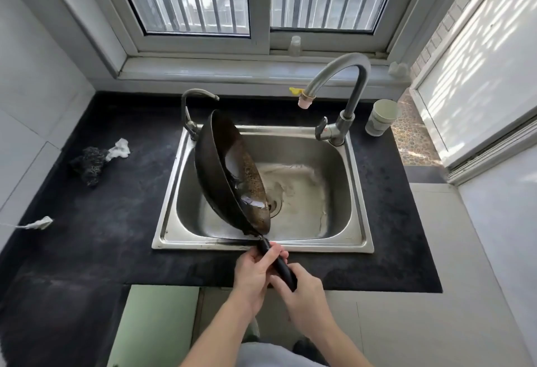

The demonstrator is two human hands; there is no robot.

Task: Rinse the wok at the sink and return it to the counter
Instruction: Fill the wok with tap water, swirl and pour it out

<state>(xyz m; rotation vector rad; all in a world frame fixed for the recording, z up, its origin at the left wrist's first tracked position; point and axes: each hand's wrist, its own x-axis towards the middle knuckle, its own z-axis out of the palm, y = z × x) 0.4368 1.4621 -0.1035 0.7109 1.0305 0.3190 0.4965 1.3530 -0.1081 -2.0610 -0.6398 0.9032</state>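
The black stone counter [96,221] holds a shiny steel sink [334,192]. A big round dark metal wok [220,174] is tipped on its side over the sink, its open side facing right, with a little water pooled at its low edge. Its long black handle [277,263] reaches back over the sink's front rim. The left hand [252,273] and right hand [305,297] both grip that handle, close together. A tall curved grey tap [345,87] stands behind.

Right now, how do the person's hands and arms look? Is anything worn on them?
Both forearms are bare up to the picture's lower edge: no sleeves show. The left hand and right hand wear no gloves. No watch, ring or bracelet can be seen on them.
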